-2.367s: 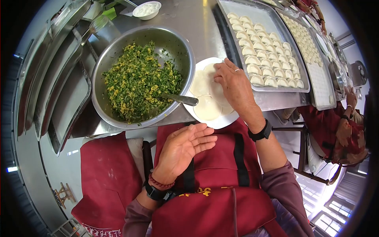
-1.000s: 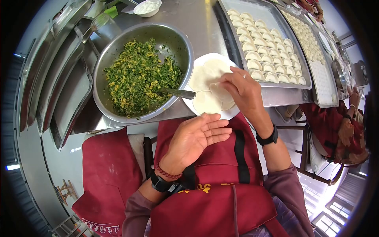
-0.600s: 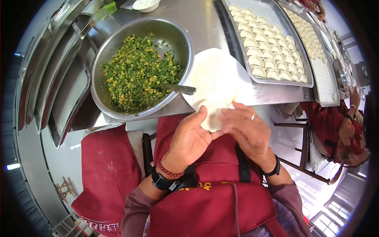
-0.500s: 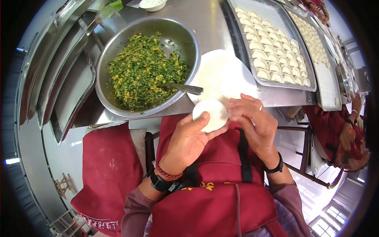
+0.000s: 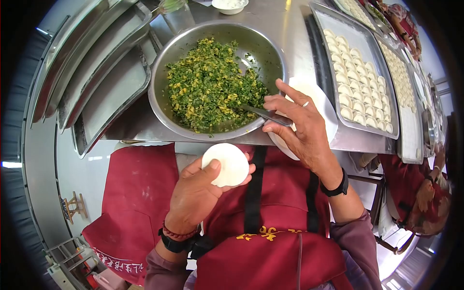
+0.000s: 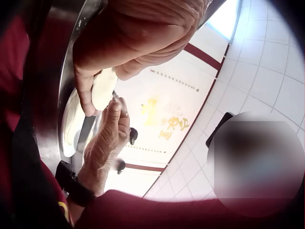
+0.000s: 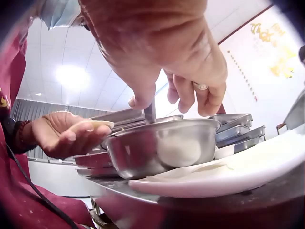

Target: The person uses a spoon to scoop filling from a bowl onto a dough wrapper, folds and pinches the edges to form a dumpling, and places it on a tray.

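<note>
My left hand (image 5: pixel 195 195) holds a round white dumpling wrapper (image 5: pixel 231 165) in front of the apron, thumb on top and fingers beneath. In the right wrist view the wrapper (image 7: pixel 93 125) lies nearly flat on those fingers. Over the bowl's near right rim, my right hand (image 5: pixel 304 128) grips the handle of a metal spoon (image 5: pixel 263 114) between thumb and fingers. The spoon's far end is buried in chopped green and yellow filling (image 5: pixel 212 84). This filling heaps in a large steel bowl (image 5: pixel 162 99). Partly under my right hand, a white plate (image 5: pixel 329 116) bears more wrappers (image 7: pixel 209 167).
A metal tray (image 5: pixel 333 24) with rows of folded dumplings (image 5: pixel 360 92) lies to the right, another dumpling tray (image 5: pixel 411 140) beyond it. Tilted metal trays (image 5: pixel 113 92) stack at the left. A small white bowl (image 5: pixel 230 6) of white powder stands behind. Another person (image 5: pixel 411 193) is at far right.
My right hand lifted a wrapper off the plate and passed it to my left hand. It then moved to the spoon handle, while my left hand drew back leftward with the wrapper.
</note>
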Tool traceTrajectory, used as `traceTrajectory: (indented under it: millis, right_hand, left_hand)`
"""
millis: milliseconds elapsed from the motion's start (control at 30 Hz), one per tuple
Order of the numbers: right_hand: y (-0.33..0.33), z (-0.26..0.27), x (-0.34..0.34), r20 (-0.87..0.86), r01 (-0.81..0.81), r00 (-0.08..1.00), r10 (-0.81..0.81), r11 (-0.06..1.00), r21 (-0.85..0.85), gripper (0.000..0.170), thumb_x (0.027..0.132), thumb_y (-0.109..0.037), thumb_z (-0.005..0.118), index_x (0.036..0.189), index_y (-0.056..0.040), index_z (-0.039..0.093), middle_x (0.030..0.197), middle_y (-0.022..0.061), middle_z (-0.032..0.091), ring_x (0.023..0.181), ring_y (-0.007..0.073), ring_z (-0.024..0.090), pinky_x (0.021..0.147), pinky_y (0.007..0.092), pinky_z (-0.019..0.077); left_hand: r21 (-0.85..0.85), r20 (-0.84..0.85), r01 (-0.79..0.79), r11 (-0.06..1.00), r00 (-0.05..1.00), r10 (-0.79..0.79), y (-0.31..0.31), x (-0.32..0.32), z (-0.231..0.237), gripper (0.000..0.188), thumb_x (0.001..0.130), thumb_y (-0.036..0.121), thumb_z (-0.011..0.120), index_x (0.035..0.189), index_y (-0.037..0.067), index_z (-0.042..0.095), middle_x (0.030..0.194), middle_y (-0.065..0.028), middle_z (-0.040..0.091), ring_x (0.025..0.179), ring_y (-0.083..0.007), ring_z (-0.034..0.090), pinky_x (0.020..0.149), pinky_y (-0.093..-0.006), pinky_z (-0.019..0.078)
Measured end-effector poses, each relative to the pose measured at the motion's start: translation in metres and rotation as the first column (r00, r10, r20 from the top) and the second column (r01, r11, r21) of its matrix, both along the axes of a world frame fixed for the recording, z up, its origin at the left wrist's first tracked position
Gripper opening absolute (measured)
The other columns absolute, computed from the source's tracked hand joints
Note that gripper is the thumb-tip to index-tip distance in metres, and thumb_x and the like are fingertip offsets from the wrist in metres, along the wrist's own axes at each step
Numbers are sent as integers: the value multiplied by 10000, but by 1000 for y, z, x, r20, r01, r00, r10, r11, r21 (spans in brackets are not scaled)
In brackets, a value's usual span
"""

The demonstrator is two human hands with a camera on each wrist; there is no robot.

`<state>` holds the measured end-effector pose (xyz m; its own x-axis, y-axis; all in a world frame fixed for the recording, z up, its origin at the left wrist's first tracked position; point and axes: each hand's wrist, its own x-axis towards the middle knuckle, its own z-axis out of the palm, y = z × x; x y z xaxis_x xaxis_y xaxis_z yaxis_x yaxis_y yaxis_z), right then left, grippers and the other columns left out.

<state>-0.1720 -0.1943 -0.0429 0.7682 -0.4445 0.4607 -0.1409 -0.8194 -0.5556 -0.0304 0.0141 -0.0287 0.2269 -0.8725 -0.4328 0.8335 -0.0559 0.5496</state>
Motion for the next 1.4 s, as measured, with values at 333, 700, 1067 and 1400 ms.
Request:
traceTrajectory:
  millis: [333, 700, 1067, 1400]
  right_hand:
    - [-20, 28, 8, 75, -85, 994, 78, 992, 95, 159, 884, -203, 725, 946, -57, 733, 953, 50, 751, 1056, 241, 688, 1026, 440, 457]
    - [-28, -2, 45, 109, 193, 970, -219, 960, 204, 212, 935, -182, 651, 990, 12, 718, 949, 164, 738, 998, 277, 676, 903, 369, 513]
    - [-14, 10, 63, 144, 38, 963, -229, 643, 765, 292, 986, -216, 555, 1000, 41, 692, 852, 70, 724, 797, 147, 698, 776, 254, 482]
    - [-16, 22, 55, 208, -33, 955, -214, 616, 787, 348, 999, -299, 552, 1062, 13, 693, 908, 143, 750, 979, 184, 674, 1060, 373, 344]
  left_hand:
    - [-18, -79, -197, 980, 978, 195, 14, 12, -3, 338, 988, 105, 522, 1260, -97, 515, 1245, -292, 587, 1205, -480, 559, 1062, -592, 445]
    - [-19, -123, -263, 965, 958, 259, 17, 15, -4, 399, 1010, 224, 507, 1280, -69, 488, 1282, -291, 564, 1245, -501, 512, 1090, -627, 388]
    - [-106, -161, -293, 950, 948, 274, 8, 18, 5, 481, 1052, 282, 417, 1350, -96, 417, 1359, -274, 508, 1279, -464, 492, 1103, -600, 384]
    - [-153, -155, -305, 940, 947, 282, -9, 27, 21, 524, 1078, 307, 325, 1406, -103, 334, 1428, -284, 432, 1357, -483, 387, 1146, -608, 308]
